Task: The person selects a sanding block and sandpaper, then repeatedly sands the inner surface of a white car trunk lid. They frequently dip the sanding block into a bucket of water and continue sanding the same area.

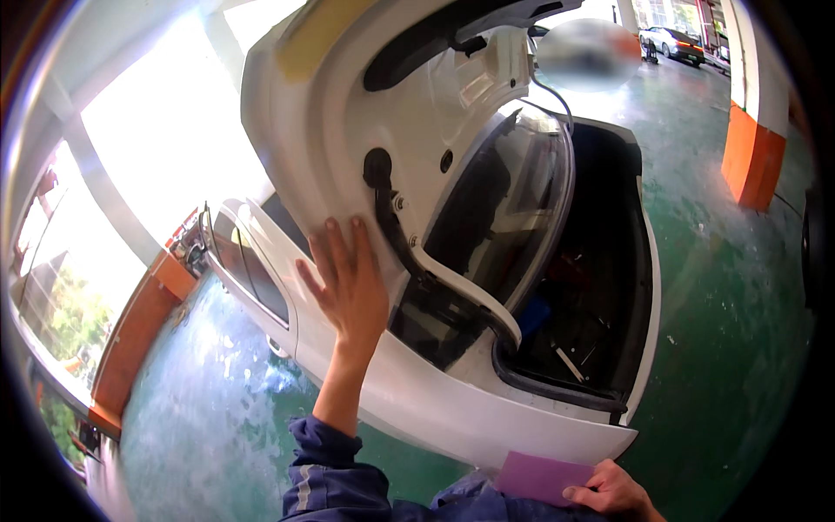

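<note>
My left hand lies with spread fingers against the inner side of a raised white trunk lid, beside its black hinge arm. Low in the picture, my right hand grips a flat purple sheet by its right end, thumb on top. The sheet is near the rear side of the white car, in front of my dark blue clothing. A yellowish patch shows on the upper part of the lid. Whether the sheet is sandpaper or card I cannot tell.
The open trunk holds a blue item and a pale strip. An open car door stands out at left. An orange-and-white pillar rises from the green floor; another car is far back.
</note>
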Action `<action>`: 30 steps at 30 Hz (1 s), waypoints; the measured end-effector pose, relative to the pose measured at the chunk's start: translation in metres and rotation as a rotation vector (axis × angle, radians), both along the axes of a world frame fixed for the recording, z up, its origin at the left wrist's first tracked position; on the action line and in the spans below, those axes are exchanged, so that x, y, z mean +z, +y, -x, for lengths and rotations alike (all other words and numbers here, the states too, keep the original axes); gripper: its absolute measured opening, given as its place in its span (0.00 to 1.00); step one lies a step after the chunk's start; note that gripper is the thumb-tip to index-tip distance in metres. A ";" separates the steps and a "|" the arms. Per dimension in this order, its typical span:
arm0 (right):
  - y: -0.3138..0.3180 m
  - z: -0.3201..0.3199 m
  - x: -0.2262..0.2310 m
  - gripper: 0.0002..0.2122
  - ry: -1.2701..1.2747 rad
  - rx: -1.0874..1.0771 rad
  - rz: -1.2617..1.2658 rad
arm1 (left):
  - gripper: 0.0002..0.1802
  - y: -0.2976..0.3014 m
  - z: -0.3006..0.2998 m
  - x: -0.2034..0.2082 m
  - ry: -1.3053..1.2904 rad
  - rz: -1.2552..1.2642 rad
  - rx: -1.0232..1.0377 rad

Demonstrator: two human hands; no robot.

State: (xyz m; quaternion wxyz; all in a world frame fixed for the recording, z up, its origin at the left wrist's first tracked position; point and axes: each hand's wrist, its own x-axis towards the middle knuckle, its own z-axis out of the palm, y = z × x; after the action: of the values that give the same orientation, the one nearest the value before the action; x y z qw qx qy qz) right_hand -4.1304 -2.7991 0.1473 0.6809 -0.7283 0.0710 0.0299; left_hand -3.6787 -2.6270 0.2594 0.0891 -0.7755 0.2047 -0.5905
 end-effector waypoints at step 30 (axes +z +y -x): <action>-0.018 0.024 -0.013 0.14 -0.194 -0.177 0.253 | 0.28 0.134 0.225 -0.185 1.648 0.167 -0.568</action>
State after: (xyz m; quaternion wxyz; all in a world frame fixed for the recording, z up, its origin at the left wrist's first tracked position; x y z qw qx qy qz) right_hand -4.1544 -2.8169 0.1344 0.5876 -0.7985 0.0717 -0.1096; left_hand -3.9042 -2.4930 0.0748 -0.2947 -0.8790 0.3455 0.1453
